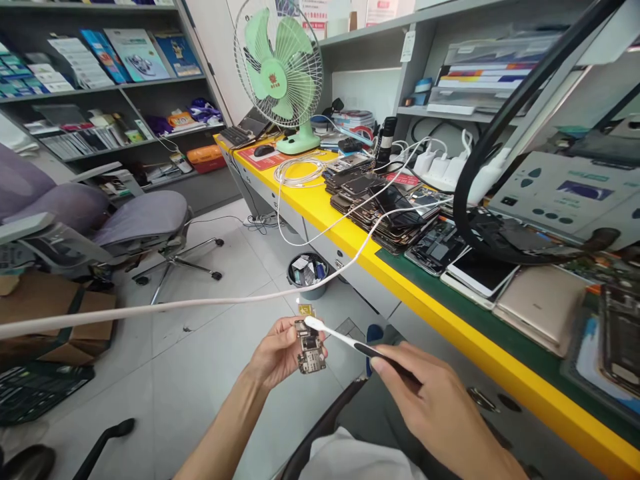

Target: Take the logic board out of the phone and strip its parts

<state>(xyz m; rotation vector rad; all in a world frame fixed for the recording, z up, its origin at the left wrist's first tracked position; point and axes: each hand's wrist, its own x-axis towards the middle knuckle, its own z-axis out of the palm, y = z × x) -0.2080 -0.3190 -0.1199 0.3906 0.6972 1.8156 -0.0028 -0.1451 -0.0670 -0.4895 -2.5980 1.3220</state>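
Note:
Near the lower middle of the head view, my left hand [280, 353] is closed on a small circuit board [311, 348], with the thumb on its left edge. A yellowish piece [307, 310] shows at the board's top end. My right hand [425, 387] grips the dark handle of a white and black toothbrush [340, 335]. The white head of the brush lies at the upper part of the board; whether the bristles touch it cannot be made out.
A yellow-edged bench [363, 243] on the right bears stacked phone parts [357, 200] and a green fan [285, 77]. A white cable [200, 305] crosses above my hands. Beyond them stand a waste bin [309, 288] and, at left, a grey chair [145, 217].

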